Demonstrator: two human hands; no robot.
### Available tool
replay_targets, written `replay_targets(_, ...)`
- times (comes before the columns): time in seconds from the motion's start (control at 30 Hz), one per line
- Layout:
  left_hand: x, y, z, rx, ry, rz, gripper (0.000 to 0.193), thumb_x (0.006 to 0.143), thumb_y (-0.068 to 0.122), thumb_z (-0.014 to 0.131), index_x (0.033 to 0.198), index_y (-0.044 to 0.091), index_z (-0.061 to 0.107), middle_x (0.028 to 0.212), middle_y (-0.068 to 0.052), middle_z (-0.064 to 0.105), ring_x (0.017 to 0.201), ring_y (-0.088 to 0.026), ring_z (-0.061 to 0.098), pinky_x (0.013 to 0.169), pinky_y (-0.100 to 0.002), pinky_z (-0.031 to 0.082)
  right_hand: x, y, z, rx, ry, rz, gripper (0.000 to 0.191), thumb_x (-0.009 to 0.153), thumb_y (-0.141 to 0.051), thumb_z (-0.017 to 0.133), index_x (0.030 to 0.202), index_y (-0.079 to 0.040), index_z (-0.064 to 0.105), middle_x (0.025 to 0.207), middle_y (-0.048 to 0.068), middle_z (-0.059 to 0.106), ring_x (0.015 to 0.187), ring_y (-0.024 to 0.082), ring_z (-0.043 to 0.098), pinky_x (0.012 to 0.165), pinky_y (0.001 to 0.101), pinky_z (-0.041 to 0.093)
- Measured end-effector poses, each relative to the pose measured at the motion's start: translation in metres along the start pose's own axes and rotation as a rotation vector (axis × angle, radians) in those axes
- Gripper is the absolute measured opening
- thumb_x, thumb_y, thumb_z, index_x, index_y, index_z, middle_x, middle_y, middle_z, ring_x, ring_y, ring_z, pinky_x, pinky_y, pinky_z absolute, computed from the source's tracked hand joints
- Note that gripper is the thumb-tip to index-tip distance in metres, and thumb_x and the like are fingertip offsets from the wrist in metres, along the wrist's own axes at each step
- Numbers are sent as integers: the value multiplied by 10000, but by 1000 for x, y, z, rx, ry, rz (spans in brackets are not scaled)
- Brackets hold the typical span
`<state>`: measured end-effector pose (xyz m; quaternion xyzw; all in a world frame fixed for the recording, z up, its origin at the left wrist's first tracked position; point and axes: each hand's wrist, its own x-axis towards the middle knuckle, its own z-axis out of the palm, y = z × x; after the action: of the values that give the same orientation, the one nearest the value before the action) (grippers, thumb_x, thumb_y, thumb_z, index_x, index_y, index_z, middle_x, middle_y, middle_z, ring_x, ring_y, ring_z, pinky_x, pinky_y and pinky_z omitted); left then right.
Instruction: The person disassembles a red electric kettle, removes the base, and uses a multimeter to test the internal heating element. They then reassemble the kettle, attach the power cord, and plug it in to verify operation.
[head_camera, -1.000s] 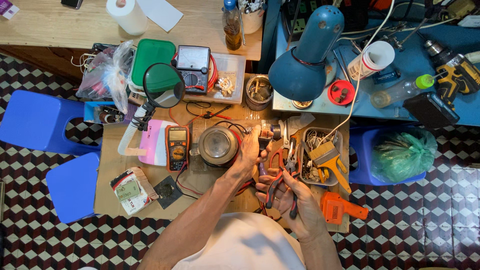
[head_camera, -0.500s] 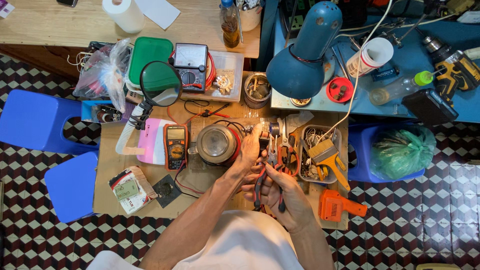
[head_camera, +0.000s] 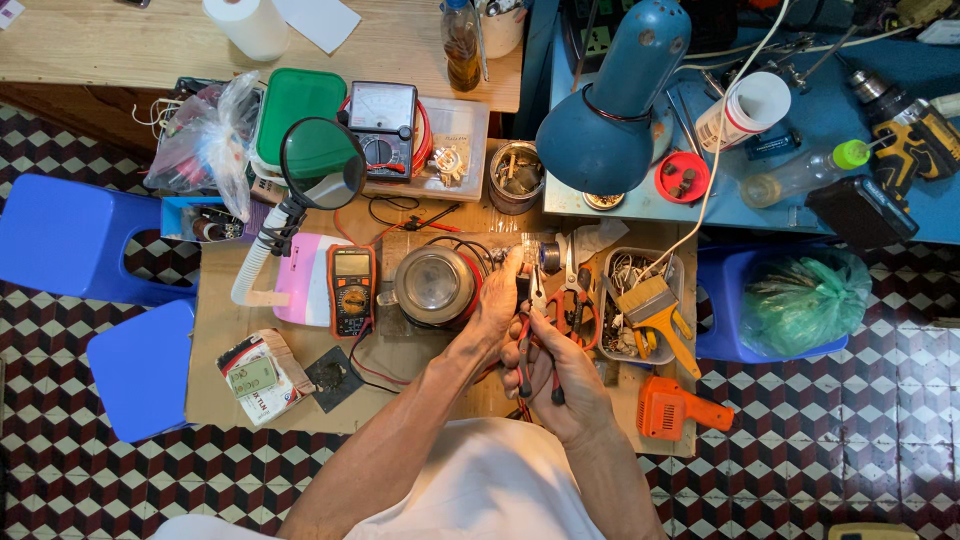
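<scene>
On a cluttered cardboard bench (head_camera: 250, 400), the right hand (head_camera: 560, 375) grips red-handled pliers (head_camera: 530, 345), the left hand (head_camera: 497, 300) at eleven o'clock pinching a small part (head_camera: 548, 256).

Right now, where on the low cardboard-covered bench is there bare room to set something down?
Bare cardboard shows left of the pink case and near the edge by the left forearm. Around both hands, the pliers and parts tray crowd everything.
</scene>
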<state>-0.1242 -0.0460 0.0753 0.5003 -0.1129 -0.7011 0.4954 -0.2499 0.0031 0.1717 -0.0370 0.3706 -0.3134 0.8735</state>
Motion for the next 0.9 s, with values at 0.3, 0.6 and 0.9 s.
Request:
replay_targets(0.3, 0, 0, 2, -45, -2, -28, 492, 1025, 538, 472, 894, 85, 613, 634, -11, 547, 500, -94, 481, 462, -250, 427, -3, 1, 3, -38, 3, -30, 280, 1064, -358, 525, 1060, -102, 637, 800, 151, 700, 602, 243, 699, 546, 356, 570)
replay_targets(0.6, 19, -17, -13, -45, -101, -32, 591, 1044, 585, 393, 957, 73, 674, 646, 27, 586, 431, -59, 449, 373, -212, 365, -17, 0, 13, -54, -5, 116, 364, 1033, -311, 499, 1050, 20, 649, 918, 200, 765, 794, 280, 767, 750, 423, 634)
replay_targets(0.9, 14, -12, -18, -5, -97, -28, 566, 1058, 555, 428, 993, 55, 687, 673, 8, 617, 490, -68, 498, 429, -225, 417, -8, 2, 11, -52, -52, 104, 366, 1044, -304, 493, 1056, 15, 671, 928, 204, 764, 774, 281, 762, 725, 407, 640)
